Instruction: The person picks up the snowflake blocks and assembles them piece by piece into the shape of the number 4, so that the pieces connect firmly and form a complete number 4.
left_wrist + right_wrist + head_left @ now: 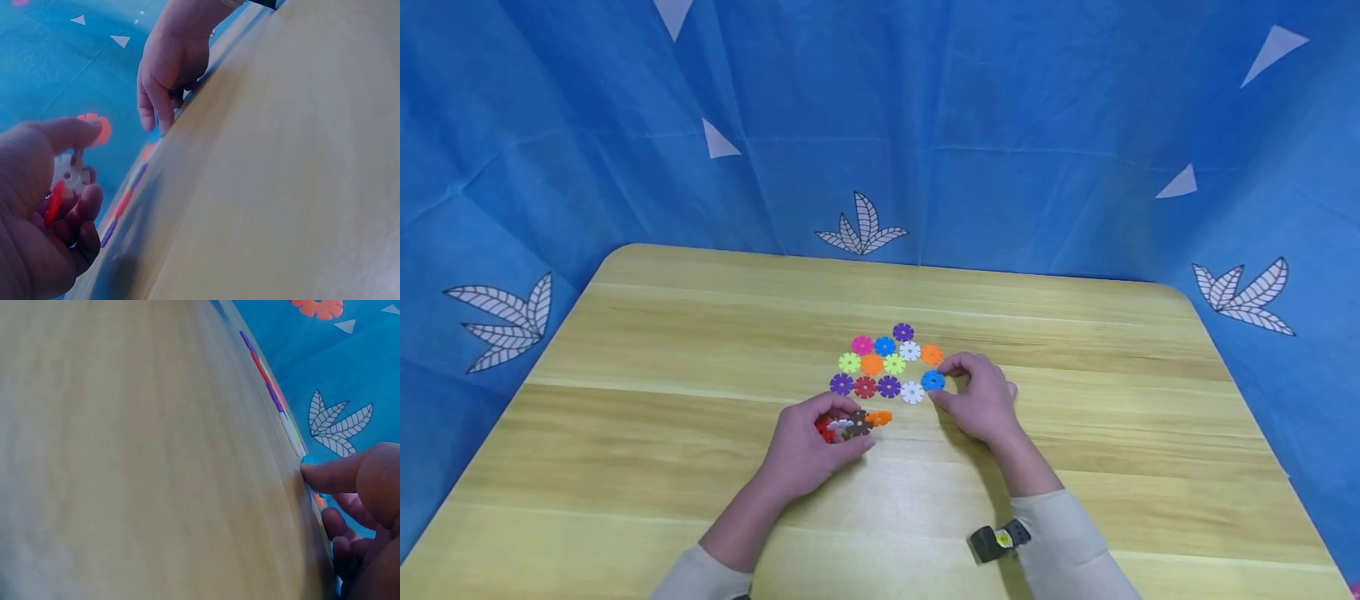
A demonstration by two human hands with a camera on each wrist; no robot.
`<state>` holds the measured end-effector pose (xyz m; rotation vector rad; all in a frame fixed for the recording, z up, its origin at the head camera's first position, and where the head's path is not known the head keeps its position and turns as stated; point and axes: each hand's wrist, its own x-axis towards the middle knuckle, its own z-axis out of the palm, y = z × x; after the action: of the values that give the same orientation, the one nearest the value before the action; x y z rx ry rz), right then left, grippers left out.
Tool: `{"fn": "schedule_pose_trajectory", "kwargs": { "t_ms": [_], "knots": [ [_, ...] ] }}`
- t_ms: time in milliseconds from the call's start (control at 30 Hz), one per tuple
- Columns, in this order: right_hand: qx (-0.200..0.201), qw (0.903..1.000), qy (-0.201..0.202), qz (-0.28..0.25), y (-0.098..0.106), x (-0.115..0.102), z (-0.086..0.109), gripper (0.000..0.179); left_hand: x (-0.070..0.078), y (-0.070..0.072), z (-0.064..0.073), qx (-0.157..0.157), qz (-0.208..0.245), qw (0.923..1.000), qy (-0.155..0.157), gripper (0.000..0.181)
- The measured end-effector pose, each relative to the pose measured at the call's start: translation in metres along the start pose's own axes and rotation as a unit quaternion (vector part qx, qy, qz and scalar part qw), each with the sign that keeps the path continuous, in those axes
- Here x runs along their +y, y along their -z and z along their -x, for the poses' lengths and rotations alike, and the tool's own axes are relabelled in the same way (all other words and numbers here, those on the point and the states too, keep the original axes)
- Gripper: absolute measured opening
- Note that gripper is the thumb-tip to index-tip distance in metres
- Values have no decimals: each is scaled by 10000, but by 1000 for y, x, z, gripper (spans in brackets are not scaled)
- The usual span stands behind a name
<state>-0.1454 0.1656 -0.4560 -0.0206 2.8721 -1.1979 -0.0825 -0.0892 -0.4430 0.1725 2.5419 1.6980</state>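
My left hand (805, 442) holds a small bunch of notched plastic discs just above the table. In it show a brown disc (859, 422), an orange disc (879, 418), a white disc (69, 175) and a red disc (54, 204); part of the bunch is hidden by the fingers. On the tabletop, my right hand (977, 396) pinches a blue disc (933, 381) between thumb and fingers. That disc sits at the right end of the front row, beside a white disc (912, 392). Purple discs (841, 384) and a red disc (865, 387) make up the rest of this row.
Behind the front row lie more flat discs: yellow-green (849, 362), orange (872, 364), pink (862, 344) and, farthest back, purple (903, 332). The wooden table (662, 333) has rounded far corners. A blue patterned cloth (1000, 100) hangs around it.
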Motion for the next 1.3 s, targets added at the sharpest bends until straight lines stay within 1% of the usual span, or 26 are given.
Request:
{"fn": "schedule_pose_trajectory", "kwargs": {
  "t_ms": [200,333,567,667,800,967,1133,1300],
  "knots": [
    [78,9989,-80,-449,-1,1,2,29,0,0,0,-49,16,10000,21,33],
    [115,9977,-99,-664,0,2,3,28,0,0,0,-27,77,10000,7,34],
    [112,9927,-98,-1199,7,7,8,19,2,1,-1,-6,184,9998,29,35],
    [101,9910,-68,-1335,10,7,10,18,3,1,0,5,202,9998,52,36],
    [116,9864,-150,-1632,13,5,13,19,3,1,0,-3,232,9997,72,36],
    [58,9772,-288,-2102,17,0,19,23,2,1,0,7,369,9993,34,36],
    [-62,9733,-406,-2257,21,-7,26,26,3,1,0,-10,336,9994,-39,36],
    [-146,9695,-360,-2419,23,-12,33,27,2,1,1,-25,363,9993,-18,36]
  ]
}}
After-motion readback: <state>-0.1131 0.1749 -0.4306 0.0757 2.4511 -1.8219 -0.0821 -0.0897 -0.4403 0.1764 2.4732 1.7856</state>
